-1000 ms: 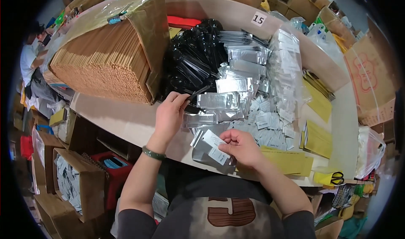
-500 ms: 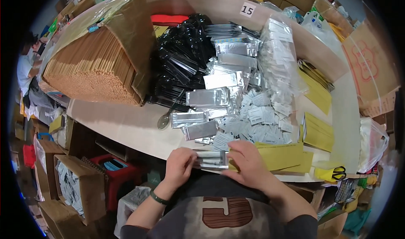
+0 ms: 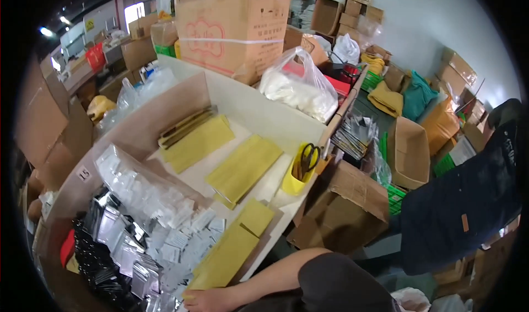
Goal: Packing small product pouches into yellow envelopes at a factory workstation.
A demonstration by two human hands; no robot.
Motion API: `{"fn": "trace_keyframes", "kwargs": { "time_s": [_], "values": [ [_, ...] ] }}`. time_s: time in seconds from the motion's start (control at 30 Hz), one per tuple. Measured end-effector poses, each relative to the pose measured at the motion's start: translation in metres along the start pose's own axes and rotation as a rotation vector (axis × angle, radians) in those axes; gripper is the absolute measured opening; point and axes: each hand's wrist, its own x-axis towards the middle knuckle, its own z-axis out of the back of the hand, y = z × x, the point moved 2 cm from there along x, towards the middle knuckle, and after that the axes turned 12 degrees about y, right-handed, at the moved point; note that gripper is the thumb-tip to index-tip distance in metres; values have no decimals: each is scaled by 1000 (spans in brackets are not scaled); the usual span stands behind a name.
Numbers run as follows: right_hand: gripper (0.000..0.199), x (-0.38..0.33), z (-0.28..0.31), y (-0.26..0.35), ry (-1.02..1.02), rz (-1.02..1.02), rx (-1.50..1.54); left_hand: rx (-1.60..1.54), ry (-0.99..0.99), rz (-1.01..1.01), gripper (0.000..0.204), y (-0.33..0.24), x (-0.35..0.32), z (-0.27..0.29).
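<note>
My right hand (image 3: 212, 300) is at the bottom edge of the picture, beside the near end of a strip of yellow paper sleeves (image 3: 234, 246). Its fingers look bent and closed, but the frame cuts off whatever they hold. My left hand is out of view. Left of the sleeves lies a heap of small white printed packets (image 3: 176, 239). Flat silver foil packets (image 3: 128, 251) and black plastic-wrapped cutlery (image 3: 99, 262) are piled beyond it. Farther back are two more stacks of yellow sleeves, one in the middle (image 3: 245, 167) and one by the partition (image 3: 199, 144).
A clear bag of white packets (image 3: 138, 185) lies along the partition. Black-handled scissors (image 3: 309, 156) stand in a yellow holder (image 3: 295, 182) at the table's right edge. Open cartons (image 3: 408, 152) crowd the floor at right. A person in dark clothes (image 3: 463, 202) is close on that side.
The view has swung far to the right. My left hand and the silver packet held between both hands have left the picture. My right hand now shows only at the bottom edge.
</note>
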Motion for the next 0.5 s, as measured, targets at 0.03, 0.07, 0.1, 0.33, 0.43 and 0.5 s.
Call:
{"fn": "trace_keyframes", "kwargs": {
  "time_s": [0.03, 0.07, 0.1, 0.33, 0.43, 0.5],
  "values": [
    [14, 13, -3, 7, 18, 9, 39, -156, 18, -16, 35, 21, 19, -5],
    [14, 17, -4, 16, 42, 31, 83, -308, 27, -29, 25, 47, 34, -4],
    [14, 10, -11, 12, -32, 23, 98, -482, 48, -70, 18, 63, 51, -3],
    [36, 2, 24, 27, 308, 27, 50, 198, 59, -102, 16, 72, 5, 102],
    [30, 11, 22, 26, 356, 42, 235, 310, -112, -49, 19, 80, -9, 124],
    [30, 17, 25, 21, 399, -196, 517, 531, -139, 42, 16, 86, -16, 138]
  ]
}}
